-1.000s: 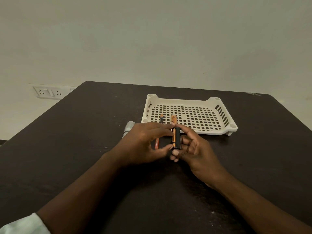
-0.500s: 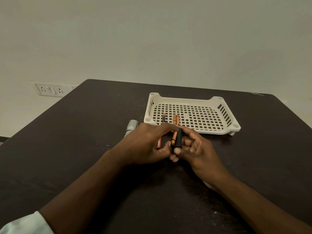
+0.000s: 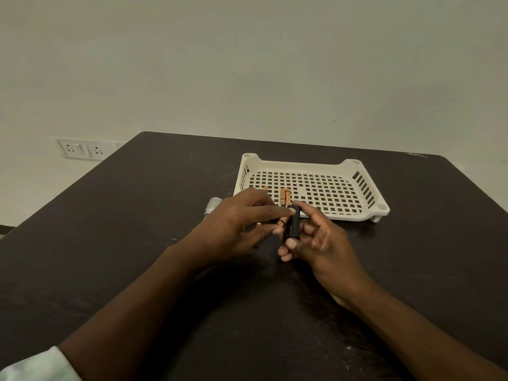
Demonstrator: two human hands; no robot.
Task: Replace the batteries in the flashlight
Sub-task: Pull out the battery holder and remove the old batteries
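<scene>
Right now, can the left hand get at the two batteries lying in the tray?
Probably yes. The left hand is just in front of the tray, and the two batteries lie uncovered near its front edge, beside the right hand gripping the black holder.

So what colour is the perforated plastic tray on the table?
Cream white, with a grid of square holes: the perforated plastic tray, clearest in the head view.

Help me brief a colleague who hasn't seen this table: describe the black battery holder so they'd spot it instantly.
Start at the white perforated tray on the dark table. Just in front of its near edge, the right hand grips a short black cylinder, the battery holder. Unlike the orange batteries nearby, it is plain black.
</scene>
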